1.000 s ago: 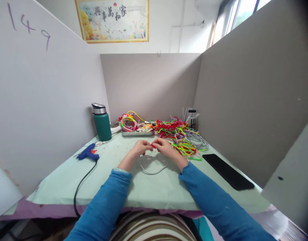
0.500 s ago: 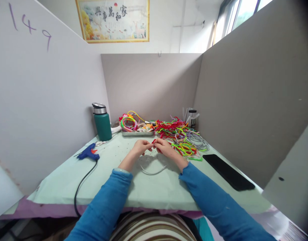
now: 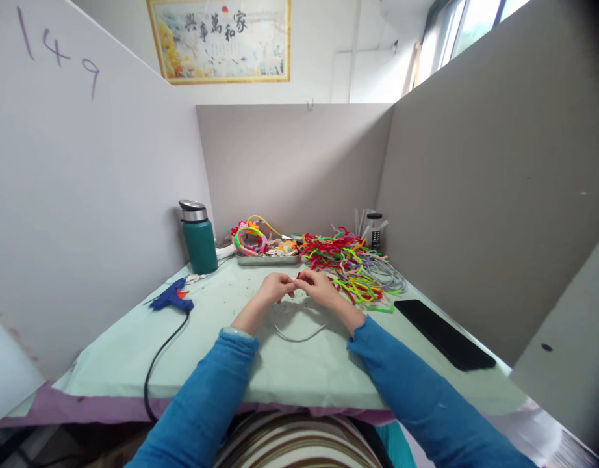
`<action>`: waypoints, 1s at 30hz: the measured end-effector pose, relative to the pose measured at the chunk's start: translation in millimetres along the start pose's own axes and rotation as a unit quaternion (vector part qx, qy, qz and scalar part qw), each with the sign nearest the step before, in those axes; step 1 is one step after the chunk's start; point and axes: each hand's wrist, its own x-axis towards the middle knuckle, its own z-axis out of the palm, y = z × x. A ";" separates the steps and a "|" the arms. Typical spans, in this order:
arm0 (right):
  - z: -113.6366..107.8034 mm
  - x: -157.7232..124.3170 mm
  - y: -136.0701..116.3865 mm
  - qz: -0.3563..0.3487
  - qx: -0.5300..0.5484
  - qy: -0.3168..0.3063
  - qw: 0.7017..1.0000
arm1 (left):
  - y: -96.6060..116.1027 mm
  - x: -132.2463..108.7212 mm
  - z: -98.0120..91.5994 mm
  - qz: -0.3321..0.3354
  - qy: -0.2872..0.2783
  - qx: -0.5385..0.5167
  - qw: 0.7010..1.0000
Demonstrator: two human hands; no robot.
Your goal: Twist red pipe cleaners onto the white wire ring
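Observation:
My left hand (image 3: 276, 286) and my right hand (image 3: 319, 288) meet above the middle of the table, fingertips pinched together. Between them is a small piece of red pipe cleaner (image 3: 298, 276), mostly covered by the fingers. Below the hands curves a thin grey-white strand (image 3: 299, 340); its ends pass out of sight near the hands, so I cannot tell whether it is attached to the red piece. Just beyond my right hand lies a tangled pile of coloured pipe cleaners (image 3: 336, 250).
A blue glue gun (image 3: 171, 296) with a black cord lies left, before a green bottle (image 3: 199, 244). At the back stands a metal tray (image 3: 267, 260) of craft pieces and looped headbands (image 3: 251, 240). A black phone (image 3: 443, 333) lies right. Grey partitions (image 3: 294, 162) enclose the table.
Both hands stay nearly in place, with small finger movements. Less of the red piece shows between the fingertips. The grey-white strand has shifted slightly, its right end reaching a little further right.

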 end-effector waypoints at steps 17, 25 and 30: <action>-1.9 4.4 5.4 0.063 0.084 0.013 0.994 | 2.7 -2.5 0.6 0.028 -0.036 -0.011 0.999; -2.4 4.5 2.1 0.095 0.126 0.016 0.987 | 4.6 -3.9 -0.2 0.028 -0.028 -0.005 0.999; -3.4 3.5 -1.7 0.117 0.159 0.015 0.980 | 6.7 -5.7 -0.5 0.041 -0.034 -0.008 0.999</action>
